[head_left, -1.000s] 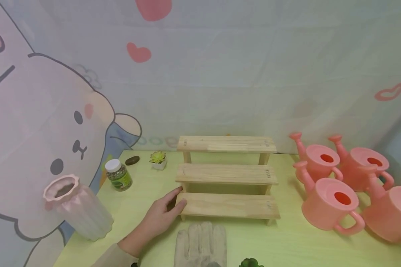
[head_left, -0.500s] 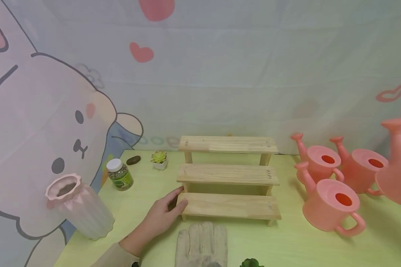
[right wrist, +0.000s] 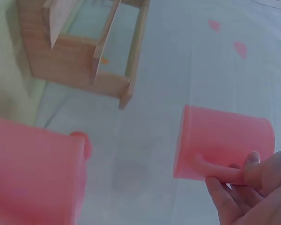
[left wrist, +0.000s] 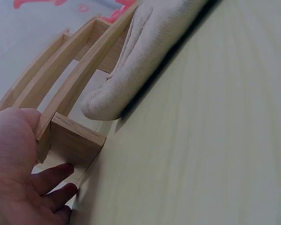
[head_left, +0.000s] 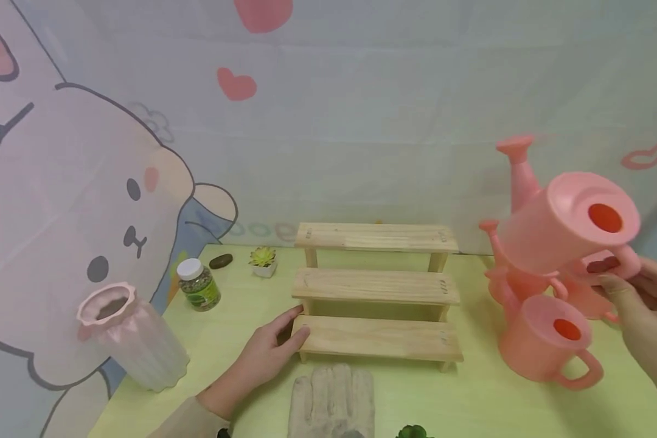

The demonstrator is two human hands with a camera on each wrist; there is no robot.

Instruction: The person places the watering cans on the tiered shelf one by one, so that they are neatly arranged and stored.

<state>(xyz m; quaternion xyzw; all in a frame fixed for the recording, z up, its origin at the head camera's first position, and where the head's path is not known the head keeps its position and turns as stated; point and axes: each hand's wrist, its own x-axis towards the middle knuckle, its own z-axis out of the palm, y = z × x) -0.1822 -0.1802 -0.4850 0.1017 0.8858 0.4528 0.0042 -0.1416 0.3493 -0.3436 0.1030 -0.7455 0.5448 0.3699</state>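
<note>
My left hand (head_left: 258, 358) holds the left end of the three-tier wooden stand (head_left: 378, 338), thumb over the lowest board. In the left wrist view the fingers (left wrist: 56, 180) curl beside the stand's end leg. On the right, my right hand (head_left: 648, 304) grips a pink watering can (head_left: 561, 222) by its handle, raised above the other cans with its spout up and to the left. The right wrist view shows thumb and fingers wrapped on that handle (right wrist: 220, 172). A second pink watering can (head_left: 544, 337) stands on the table below; two more are partly hidden behind the raised one.
A cotton work glove (head_left: 331, 398) lies before the stand, near a green plant (head_left: 413, 432) cut by the frame edge. To the left are a pink vase (head_left: 142, 347), a lidded jar (head_left: 199, 289), a dark stone (head_left: 221, 261) and a small potted succulent (head_left: 263, 261). A printed cloth hangs behind.
The front-right watering can has been lifted off the table and carried up and left; my right hand has come into view holding it. My left hand stays on the stand.
</note>
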